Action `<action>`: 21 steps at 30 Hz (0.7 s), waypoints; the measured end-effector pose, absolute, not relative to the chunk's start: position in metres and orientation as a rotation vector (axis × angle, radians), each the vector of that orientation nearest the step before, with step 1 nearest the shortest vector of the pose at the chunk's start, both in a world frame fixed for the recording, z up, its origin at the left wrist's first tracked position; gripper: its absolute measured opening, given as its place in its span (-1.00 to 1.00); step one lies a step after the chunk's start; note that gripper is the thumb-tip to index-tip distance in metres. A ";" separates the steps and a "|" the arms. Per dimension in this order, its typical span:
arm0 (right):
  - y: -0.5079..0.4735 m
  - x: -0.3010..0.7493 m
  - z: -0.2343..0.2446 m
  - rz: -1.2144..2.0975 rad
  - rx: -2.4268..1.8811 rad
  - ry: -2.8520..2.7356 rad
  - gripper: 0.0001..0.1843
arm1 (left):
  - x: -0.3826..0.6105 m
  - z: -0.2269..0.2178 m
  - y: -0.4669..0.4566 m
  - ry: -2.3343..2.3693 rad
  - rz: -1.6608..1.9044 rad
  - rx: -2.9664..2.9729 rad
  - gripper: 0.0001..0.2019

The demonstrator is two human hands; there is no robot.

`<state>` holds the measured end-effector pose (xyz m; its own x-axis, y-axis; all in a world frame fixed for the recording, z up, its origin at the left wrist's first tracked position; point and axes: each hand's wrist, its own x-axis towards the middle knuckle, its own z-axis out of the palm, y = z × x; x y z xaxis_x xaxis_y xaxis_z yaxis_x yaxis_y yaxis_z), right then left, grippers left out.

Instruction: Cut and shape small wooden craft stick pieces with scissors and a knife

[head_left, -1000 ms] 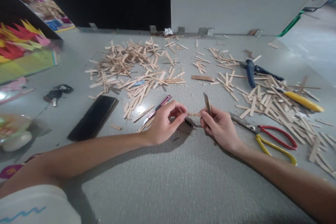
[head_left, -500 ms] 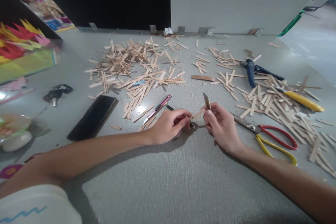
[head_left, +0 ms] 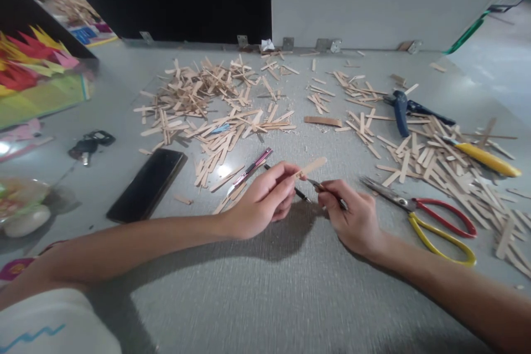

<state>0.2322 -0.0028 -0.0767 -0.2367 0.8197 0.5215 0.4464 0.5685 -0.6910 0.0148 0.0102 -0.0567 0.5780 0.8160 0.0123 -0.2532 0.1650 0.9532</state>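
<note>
Wooden stick (head_left: 310, 167): one, flat and pale, held clear of the desk (head_left: 290, 287) near its middle; free end tilts up and to the right.
Left hand (head_left: 265, 196): fingers curled, thumb and forefinger pinched on the lower end of the wooden stick; forearm lies across the desk from the lower left.
Right hand (head_left: 357, 215): closed in a loose fist round the craft knife; knuckles up, heel low over the desk, forearm entering from the lower right.
Craft knife (head_left: 320, 183): one, slim; the blade points left towards the left hand, its tip just below the held end of the wooden stick. Whether blade and stick touch cannot be told.
Black pen (head_left: 299, 194): one, thin, slanting under the left hand's fingers; whether held or lying on the desk cannot be told.
Pink cutter (head_left: 251, 168): one, lying just beyond the left hand.
Scissors (head_left: 427, 214): one pair, red and yellow handles, just right of the right hand, blades pointing left.
Phone (head_left: 147, 183): one, dark, face up, left of the left hand.
Loose sticks (head_left: 207, 105): two broad scatters, far left and right; too many to count.
Blue pliers (head_left: 401, 110): one, among the right scatter.
Yellow-handled tool (head_left: 487, 158): one, far right.
Keys (head_left: 89, 144): one bunch, far left.
</note>
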 end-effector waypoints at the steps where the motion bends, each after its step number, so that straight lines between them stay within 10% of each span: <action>1: -0.003 0.232 -0.076 0.476 -1.009 -1.893 -0.82 | 0.015 -0.054 0.006 0.581 0.835 1.170 -0.87; 21: -0.005 0.235 -0.074 0.315 -0.851 -1.989 -0.71 | 0.014 -0.031 -0.018 0.653 0.727 1.412 -0.79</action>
